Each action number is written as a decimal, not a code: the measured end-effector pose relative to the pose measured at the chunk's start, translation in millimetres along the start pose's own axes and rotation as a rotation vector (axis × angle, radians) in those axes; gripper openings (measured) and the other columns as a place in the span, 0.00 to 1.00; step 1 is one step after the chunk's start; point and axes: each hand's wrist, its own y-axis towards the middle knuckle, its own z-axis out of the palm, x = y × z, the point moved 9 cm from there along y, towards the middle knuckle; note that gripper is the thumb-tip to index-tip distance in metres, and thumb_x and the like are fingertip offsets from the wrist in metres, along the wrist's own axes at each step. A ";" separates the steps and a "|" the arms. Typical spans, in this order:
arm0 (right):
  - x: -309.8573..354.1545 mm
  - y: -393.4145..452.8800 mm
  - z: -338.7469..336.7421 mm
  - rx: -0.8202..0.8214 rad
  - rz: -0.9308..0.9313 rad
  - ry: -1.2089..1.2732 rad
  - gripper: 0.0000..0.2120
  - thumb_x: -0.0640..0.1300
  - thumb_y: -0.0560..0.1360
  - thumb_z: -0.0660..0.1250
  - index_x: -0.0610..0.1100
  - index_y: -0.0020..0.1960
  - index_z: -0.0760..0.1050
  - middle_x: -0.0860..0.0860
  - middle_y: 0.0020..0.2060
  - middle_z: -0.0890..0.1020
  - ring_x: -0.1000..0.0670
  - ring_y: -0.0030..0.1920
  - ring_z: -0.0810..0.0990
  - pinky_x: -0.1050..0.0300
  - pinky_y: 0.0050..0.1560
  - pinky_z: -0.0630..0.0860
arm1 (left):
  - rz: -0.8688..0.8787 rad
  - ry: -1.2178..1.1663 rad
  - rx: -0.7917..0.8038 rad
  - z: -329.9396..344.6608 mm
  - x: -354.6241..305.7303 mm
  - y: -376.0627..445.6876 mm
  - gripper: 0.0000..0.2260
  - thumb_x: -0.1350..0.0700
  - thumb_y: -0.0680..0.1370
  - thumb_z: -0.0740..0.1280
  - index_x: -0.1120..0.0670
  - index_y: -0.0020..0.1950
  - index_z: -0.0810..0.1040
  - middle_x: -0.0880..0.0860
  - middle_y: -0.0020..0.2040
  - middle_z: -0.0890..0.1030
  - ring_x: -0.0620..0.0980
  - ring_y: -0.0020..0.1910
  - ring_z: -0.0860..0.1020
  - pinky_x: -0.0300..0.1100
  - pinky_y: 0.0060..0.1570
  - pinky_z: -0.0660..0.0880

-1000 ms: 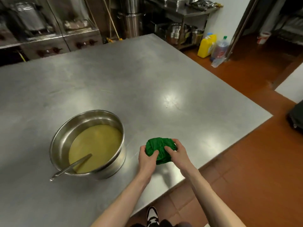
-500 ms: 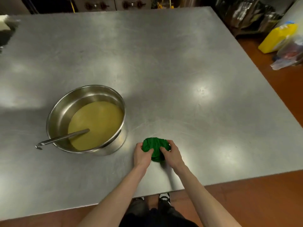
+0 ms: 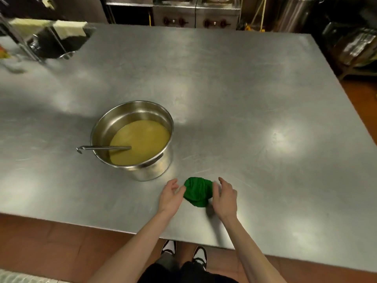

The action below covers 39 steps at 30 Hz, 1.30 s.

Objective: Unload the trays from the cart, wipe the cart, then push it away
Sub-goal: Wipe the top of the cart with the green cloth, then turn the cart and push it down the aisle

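between open hands (image 3: 199, 198), bunched green cloth (image 3: 197, 191), no clear axis

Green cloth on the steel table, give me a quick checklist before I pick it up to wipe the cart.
1. Green cloth within reach, bunched between both hands: ok.
2. Left hand free: ok, fingers relaxed beside the cloth.
3. Right hand free: ok, fingers relaxed beside the cloth.
4. Steel pot of yellowish liquid clear of the cloth: ok, apart, but close.
5. Ladle handle juts over the pot's rim, away from the hands: ok.
6. Cart and trays in sight: cannot tell, neither is in view.
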 end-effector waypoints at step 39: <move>472.0 -374.5 433.7 1.008 -0.822 0.427 0.33 0.65 0.83 0.42 0.52 0.76 0.71 0.55 0.74 0.76 0.60 0.77 0.68 0.66 0.78 0.58 | 0.336 -0.585 -1.372 -605.4 223.1 -290.8 0.24 0.44 0.86 0.51 0.51 0.76 0.74 0.45 0.74 0.77 0.43 0.76 0.72 0.54 0.79 0.65</move>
